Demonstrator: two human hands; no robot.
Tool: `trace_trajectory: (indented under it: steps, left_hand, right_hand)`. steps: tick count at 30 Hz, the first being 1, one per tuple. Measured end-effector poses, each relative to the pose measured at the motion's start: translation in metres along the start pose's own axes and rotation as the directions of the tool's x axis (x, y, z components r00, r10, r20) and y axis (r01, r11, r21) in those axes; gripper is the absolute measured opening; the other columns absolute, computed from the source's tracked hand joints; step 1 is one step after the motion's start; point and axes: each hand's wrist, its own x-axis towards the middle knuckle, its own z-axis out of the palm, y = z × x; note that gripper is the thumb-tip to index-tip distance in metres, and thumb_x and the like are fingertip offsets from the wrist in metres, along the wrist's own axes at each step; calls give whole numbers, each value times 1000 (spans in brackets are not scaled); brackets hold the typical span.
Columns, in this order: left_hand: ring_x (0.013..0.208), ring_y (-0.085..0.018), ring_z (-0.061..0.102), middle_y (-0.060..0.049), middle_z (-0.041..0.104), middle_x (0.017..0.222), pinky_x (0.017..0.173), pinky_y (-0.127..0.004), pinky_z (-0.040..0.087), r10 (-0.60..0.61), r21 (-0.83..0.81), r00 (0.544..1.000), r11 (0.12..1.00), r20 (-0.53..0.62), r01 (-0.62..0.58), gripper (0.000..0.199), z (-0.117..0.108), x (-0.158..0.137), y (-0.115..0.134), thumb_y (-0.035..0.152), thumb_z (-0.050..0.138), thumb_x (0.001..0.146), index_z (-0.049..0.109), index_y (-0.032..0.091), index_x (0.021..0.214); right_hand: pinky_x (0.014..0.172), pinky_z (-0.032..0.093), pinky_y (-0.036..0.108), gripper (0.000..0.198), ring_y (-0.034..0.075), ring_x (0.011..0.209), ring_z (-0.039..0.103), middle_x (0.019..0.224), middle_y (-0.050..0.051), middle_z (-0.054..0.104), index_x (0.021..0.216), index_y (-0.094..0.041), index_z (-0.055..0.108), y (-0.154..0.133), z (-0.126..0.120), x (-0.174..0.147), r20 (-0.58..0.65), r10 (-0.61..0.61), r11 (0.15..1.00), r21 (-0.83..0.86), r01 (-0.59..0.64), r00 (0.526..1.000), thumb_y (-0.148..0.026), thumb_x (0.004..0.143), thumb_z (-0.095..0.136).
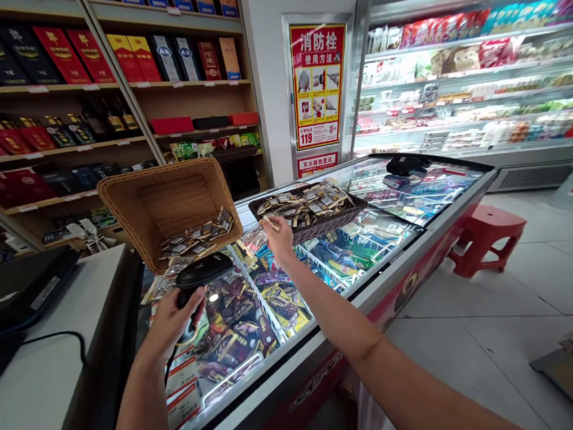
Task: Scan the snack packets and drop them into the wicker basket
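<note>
My left hand (pixel 171 320) grips a black handheld barcode scanner (pixel 204 270), its head pointing right above the glass-topped freezer (pixel 394 249). At the left front edge of a dark woven basket (pixel 318 227), my right hand (pixel 280 239) pinches a small flat packet (pixel 270 224). Many small packets (pixel 310 201) with grey and tan wrapping fill that basket. Behind the scanner, a tan wicker basket (pixel 163 179) is tipped toward me, with similar packets (pixel 201 239) lying along its lower side. Wrapped ice creams (pixel 240 319) show through the freezer glass below both hands.
A white counter (pixel 88 306) with a black device (pixel 22 291) borders the left side. Boxed goods fill shelves (pixel 44 85) behind. A black object (pixel 405 164) lies on the freezer's far end. On the right are a red stool (pixel 491 230) and a lit refrigerated display (pixel 470 85).
</note>
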Motion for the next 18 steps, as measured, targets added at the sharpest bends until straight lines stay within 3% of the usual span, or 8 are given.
trace_trajectory:
  steps: [7, 12, 15, 18]
  left_hand:
    - [43, -13, 42, -1, 53, 48, 41, -23, 34, -26, -12, 999, 1000, -48, 26, 46, 3, -1, 2, 58, 86, 67, 60, 21, 58]
    - [43, -14, 45, -1, 56, 47, 40, -24, 36, -59, -62, 977, 997, -206, 47, 52, -4, 6, -3, 65, 90, 55, 63, 21, 59]
    - [44, -15, 47, 1, 59, 50, 37, -24, 38, -95, -150, 914, 988, -394, 38, 56, -13, 10, -3, 71, 92, 49, 66, 24, 65]
    - [47, -15, 51, 3, 64, 54, 39, -24, 42, -109, -232, 823, 972, -557, -29, 55, -21, 8, 0, 70, 92, 54, 66, 25, 72]
  right_hand:
    - [62, 46, 28, 38, 19, 73, 61, 82, 1, 66, 108, -25, 67, 2, 3, 4, -19, 7, 999, -32, -7, 1000, -57, 88, 65]
    - [59, 50, 29, 45, 17, 61, 59, 77, -2, 61, 126, -25, 63, 3, 7, 7, 30, 33, 999, -34, -32, 999, -52, 90, 64]
    - [61, 54, 30, 46, 18, 62, 62, 80, -1, 60, 134, -25, 58, 2, 4, 21, 48, -17, 999, 33, 15, 999, -47, 94, 60]
    - [69, 59, 31, 35, 18, 72, 69, 94, 4, 63, 126, -22, 57, -7, -3, 53, -59, 16, 992, 125, -8, 998, -37, 95, 56]
